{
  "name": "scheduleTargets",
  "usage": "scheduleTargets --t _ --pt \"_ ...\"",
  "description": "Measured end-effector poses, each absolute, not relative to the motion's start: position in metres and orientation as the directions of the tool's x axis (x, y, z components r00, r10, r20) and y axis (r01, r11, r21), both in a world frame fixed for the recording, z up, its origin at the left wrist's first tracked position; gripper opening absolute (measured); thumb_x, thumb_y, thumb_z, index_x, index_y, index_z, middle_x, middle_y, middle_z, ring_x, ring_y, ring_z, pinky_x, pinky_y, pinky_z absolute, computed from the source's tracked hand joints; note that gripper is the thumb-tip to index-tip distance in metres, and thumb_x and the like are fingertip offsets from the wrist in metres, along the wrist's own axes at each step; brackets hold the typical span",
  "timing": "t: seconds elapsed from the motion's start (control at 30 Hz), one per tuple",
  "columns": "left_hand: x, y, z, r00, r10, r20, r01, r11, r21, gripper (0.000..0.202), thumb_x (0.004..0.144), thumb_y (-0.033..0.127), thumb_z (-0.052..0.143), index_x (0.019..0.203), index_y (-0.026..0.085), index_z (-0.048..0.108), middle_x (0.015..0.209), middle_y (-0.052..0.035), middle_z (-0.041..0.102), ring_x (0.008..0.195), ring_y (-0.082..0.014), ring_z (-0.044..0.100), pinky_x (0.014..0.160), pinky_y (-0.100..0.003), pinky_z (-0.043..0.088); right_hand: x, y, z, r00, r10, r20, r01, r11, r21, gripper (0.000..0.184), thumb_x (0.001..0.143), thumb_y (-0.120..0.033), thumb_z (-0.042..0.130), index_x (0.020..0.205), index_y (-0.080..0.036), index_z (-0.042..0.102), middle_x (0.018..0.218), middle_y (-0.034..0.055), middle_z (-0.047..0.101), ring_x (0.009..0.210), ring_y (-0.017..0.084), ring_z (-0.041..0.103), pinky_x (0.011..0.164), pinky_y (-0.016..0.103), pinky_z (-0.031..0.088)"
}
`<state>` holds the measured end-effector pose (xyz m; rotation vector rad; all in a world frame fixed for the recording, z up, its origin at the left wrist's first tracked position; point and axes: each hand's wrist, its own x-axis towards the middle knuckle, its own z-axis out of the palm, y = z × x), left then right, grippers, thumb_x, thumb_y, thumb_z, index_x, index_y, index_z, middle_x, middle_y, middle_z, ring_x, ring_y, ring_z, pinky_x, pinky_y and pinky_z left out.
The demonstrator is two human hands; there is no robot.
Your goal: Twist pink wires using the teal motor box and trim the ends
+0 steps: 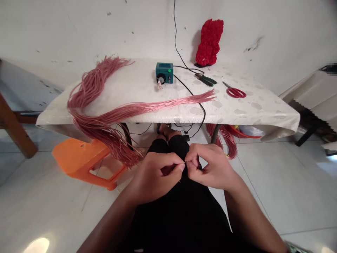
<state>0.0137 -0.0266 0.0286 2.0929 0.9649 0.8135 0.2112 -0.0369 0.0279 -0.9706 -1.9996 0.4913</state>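
My left hand and my right hand meet fingertip to fingertip above my lap. Both are closed in a pinch. Something tiny and pale shows between the fingertips, too small to name. A long bundle of pink cords lies across the table, and part of it hangs over the front edge to the left of my hands. Toward the back stands a small teal box with a dial, a green light and a cable. Green-handled pliers and red-handled scissors rest to its right.
An orange plastic stool stands under the table's left side. A red fuzzy bundle leans against the wall. The black cable drops over the front edge. Below right, more pink cords hang beside a red basin.
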Motion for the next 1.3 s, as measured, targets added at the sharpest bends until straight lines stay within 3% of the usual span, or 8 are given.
scheduleTargets --t 0.33,0.53,0.7,1.03,1.3 --pt "0.012 -0.028 0.029 0.52 0.829 0.205 0.406 -0.451 0.795 0.02 0.086 0.013 0.053 0.073 0.018 0.067 0.057 0.0044 0.054 0.051 -0.0079 0.042 0.049 -0.022 0.031 0.215 -0.032 0.025 -0.327 0.778 0.537 0.46 0.627 -0.629 0.02 0.073 -0.005 0.056 0.077 -0.022 0.048 0.062 -0.008 0.046 0.052 0.007 0.047 0.052 0.022 0.036" --pt "0.014 -0.028 0.035 0.487 0.867 0.111 0.489 -0.375 0.787 0.021 0.086 0.016 0.054 0.074 0.018 0.07 0.057 0.0039 0.056 0.054 -0.008 0.045 0.052 -0.02 0.033 0.214 -0.037 0.027 -0.409 0.839 0.358 0.49 0.533 -0.69 0.023 0.078 -0.01 0.056 0.097 -0.023 0.058 0.07 -0.0052 0.055 0.061 0.011 0.056 0.055 0.024 0.042" --pt "0.014 -0.028 0.034 0.48 0.877 0.007 0.509 -0.285 0.812 0.021 0.089 0.02 0.054 0.079 0.018 0.072 0.059 0.0048 0.054 0.056 -0.007 0.044 0.053 -0.019 0.03 0.21 -0.035 0.02 -0.422 0.835 0.354 0.522 0.543 -0.658 0.016 0.077 -0.01 0.053 0.087 -0.022 0.056 0.068 -0.0053 0.054 0.06 0.01 0.055 0.057 0.024 0.042" --pt "0.012 -0.017 0.014 0.523 0.851 -0.046 0.418 -0.209 0.884 0.023 0.093 0.023 0.052 0.082 0.018 0.071 0.062 0.006 0.054 0.057 -0.0064 0.043 0.054 -0.02 0.03 0.209 -0.026 0.006 -0.419 0.814 0.401 0.534 0.578 -0.617 0.014 0.079 -0.008 0.053 0.077 -0.022 0.054 0.061 -0.0063 0.049 0.053 0.007 0.051 0.051 0.019 0.038" --pt "0.008 -0.006 0.004 0.595 0.802 -0.055 0.408 -0.242 0.881 0.024 0.097 0.024 0.051 0.093 0.018 0.074 0.076 0.0015 0.07 0.067 -0.008 0.058 0.064 -0.018 0.039 0.21 -0.017 -0.01 -0.436 0.818 0.376 0.566 0.573 -0.592 0.016 0.077 -0.007 0.051 0.072 -0.022 0.046 0.059 -0.0073 0.044 0.049 0.006 0.046 0.048 0.018 0.035"
